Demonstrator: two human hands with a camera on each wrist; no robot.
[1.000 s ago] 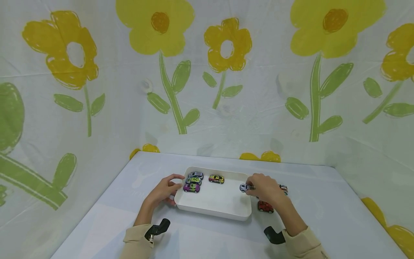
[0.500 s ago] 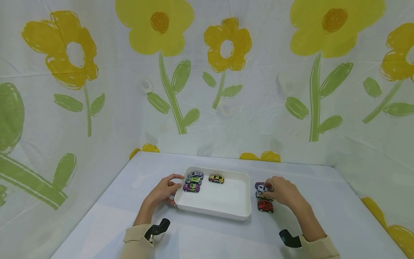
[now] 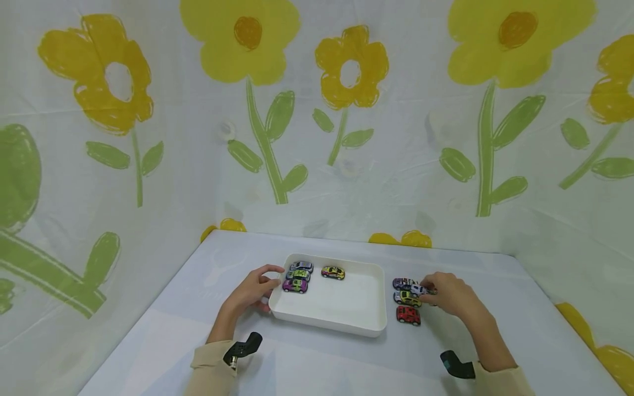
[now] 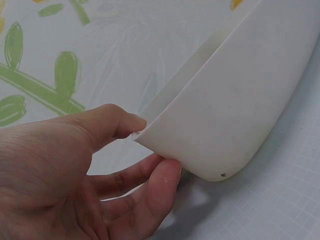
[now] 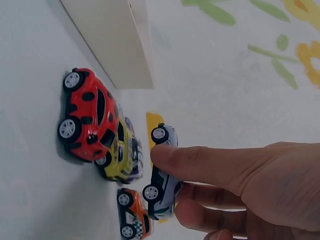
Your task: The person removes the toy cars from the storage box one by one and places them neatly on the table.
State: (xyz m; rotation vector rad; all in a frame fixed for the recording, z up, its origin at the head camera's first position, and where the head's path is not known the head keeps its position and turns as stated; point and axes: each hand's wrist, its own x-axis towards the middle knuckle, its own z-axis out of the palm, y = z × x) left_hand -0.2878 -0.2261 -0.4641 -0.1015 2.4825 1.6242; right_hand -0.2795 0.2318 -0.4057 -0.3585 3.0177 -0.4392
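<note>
Moved rightward away from the smooth white rectangular tray (image 3: 329,300), a glossy silver-white toy car (image 5: 165,189) sits pinched in the right hand (image 3: 449,294), near a rounded, black-spotted red toy car (image 5: 87,117); the left hand (image 3: 253,289) grips the tray.

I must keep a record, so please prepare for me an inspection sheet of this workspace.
Surface: pale table; no spill seen.
Job's things: white tray, with a dark speck outside, holds four toy cars; red car, yellow car, purple car and orange car stand on the table.
Clutter: nothing seen.
Grips: left grip holds the tray's left edge; right grip pinches a silver car, apparently lifted.
Cables: nothing seen.
Surroundings: flower-print sheet behind and at both sides.
</note>
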